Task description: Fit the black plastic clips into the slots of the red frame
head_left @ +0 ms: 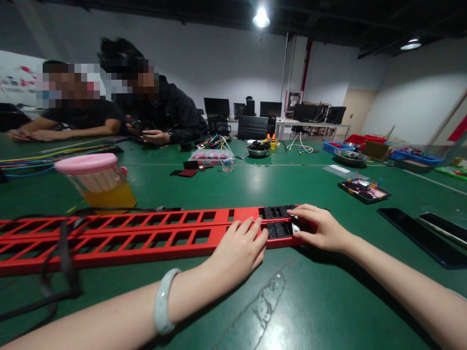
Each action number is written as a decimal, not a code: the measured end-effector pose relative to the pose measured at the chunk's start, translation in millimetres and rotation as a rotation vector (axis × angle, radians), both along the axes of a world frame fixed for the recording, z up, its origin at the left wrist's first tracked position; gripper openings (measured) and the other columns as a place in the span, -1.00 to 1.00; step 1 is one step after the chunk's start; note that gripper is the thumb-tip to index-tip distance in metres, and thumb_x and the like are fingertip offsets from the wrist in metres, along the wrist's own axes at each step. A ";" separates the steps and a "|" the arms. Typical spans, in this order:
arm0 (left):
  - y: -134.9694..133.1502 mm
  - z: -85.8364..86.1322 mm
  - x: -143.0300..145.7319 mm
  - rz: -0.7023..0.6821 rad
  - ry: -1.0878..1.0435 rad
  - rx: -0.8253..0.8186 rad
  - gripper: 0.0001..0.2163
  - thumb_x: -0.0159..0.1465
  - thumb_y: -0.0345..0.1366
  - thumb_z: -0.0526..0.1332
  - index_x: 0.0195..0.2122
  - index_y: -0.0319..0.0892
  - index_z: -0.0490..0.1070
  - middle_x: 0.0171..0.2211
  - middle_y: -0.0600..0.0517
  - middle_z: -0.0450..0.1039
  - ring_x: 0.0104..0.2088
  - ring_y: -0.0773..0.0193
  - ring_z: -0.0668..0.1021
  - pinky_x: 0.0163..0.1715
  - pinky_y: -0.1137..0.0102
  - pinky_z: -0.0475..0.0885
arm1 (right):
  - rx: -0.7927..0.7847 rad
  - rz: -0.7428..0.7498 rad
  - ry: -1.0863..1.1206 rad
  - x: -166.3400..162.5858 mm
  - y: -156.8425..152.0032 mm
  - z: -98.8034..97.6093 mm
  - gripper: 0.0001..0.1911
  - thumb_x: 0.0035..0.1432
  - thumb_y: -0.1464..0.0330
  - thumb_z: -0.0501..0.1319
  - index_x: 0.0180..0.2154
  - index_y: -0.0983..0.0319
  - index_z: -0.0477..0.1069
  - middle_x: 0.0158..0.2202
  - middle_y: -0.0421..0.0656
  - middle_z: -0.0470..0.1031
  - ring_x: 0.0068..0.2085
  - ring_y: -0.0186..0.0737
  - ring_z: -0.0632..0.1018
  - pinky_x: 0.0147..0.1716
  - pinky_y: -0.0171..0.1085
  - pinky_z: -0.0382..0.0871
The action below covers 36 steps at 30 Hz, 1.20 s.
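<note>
Where the hands meet: on the right end of the red frame (146, 233), which lies lengthwise across the near tabletop (292, 301).
Left hand (241, 248): grip slack, palm down and fingers stretched flat on the frame, closed on nothing; likely pressing it steady. A pale bracelet (162, 301) sits on the wrist.
Right hand (323, 228): grip half closed over the frame's end, fingers on the far edge, thumb at the near edge, fingertips at the black inserts (279, 221) filling the last slots.
Black cable (62, 262): looped loosely over the frame's left part.
Cup (98, 182): pink lid, yellow drink, just behind the frame, probably kept out of the way.
Phones (419, 236): two, face up, well to the right.
Black tray (363, 189): small parts, farther right.
Surface: green, glossy, scratched near the arms.
Far side: two people seated, arms on the tabletop, wires and a metal bowl (258, 148) nearby.
Room: grey walls, dark ceiling, monitors along the back.
</note>
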State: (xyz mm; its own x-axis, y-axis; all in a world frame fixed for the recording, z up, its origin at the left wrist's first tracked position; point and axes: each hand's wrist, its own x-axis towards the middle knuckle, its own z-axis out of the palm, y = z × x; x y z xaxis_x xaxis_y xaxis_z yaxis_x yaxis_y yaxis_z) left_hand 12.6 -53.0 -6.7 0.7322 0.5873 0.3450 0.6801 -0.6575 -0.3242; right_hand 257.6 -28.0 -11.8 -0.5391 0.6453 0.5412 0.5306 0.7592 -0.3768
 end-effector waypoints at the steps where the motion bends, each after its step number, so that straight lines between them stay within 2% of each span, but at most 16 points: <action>1: 0.0 0.2 -0.1 -0.001 -0.004 -0.007 -0.74 0.21 -0.28 0.03 -0.10 -0.22 0.29 -0.03 -0.16 0.31 -0.05 0.03 0.35 -0.12 0.14 0.24 | -0.007 0.002 0.000 -0.3 -0.1 0.1 -0.54 -0.02 0.32 0.21 -0.02 0.24 0.29 -0.11 -0.01 0.42 -0.11 -0.14 0.45 -0.14 -0.15 0.35; 22: -0.5 10.0 -1.4 0.027 -0.081 -0.214 -0.84 0.21 -0.24 0.02 -0.26 -0.12 0.33 0.04 -0.07 0.15 -0.01 0.07 0.23 -0.08 0.13 0.14 | -0.070 0.037 -0.016 -2.9 0.8 -0.5 -0.60 -0.01 0.32 0.22 -0.07 0.18 0.35 -0.13 -0.09 0.47 -0.10 -0.15 0.46 -0.03 -0.08 0.25; 30: -7.9 14.4 -2.0 0.046 -0.128 -0.242 -0.82 0.13 -0.23 0.10 -0.25 -0.11 0.35 0.22 -0.07 -0.24 0.04 -0.02 0.16 -0.08 0.06 0.09 | -0.091 0.054 -0.016 -3.0 0.8 1.8 -0.60 -0.01 0.33 0.22 -0.07 0.20 0.36 -0.14 -0.10 0.48 -0.11 -0.19 0.46 -0.06 -0.16 0.28; 32: -9.2 14.1 -1.1 0.055 -0.123 -0.237 -0.82 0.13 -0.22 0.09 -0.25 -0.12 0.35 0.22 -0.08 -0.23 0.03 -0.02 0.17 -0.09 0.06 0.09 | -0.098 0.064 -0.017 -2.9 0.9 2.1 -0.60 -0.02 0.34 0.23 -0.07 0.19 0.36 -0.14 -0.10 0.48 -0.12 -0.20 0.46 -0.06 -0.17 0.28; 36: -10.3 11.1 2.1 0.098 -0.145 -0.183 -0.73 0.12 -0.19 0.08 -0.17 -0.13 0.32 0.09 -0.13 0.01 0.02 -0.02 0.14 -0.07 0.07 0.05 | -0.105 0.058 -0.005 -2.5 1.3 2.4 -0.61 -0.02 0.32 0.23 -0.09 0.20 0.37 -0.15 -0.10 0.48 -0.12 -0.19 0.47 -0.07 -0.16 0.29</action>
State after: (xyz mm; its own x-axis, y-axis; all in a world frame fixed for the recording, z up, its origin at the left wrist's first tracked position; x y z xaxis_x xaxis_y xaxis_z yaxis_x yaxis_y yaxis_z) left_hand 14.6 -63.3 4.4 0.6188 0.7156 0.3240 0.7746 -0.6245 -0.1002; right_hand 255.1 -26.8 -9.4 -0.5799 0.6660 0.4693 0.4888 0.7452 -0.4536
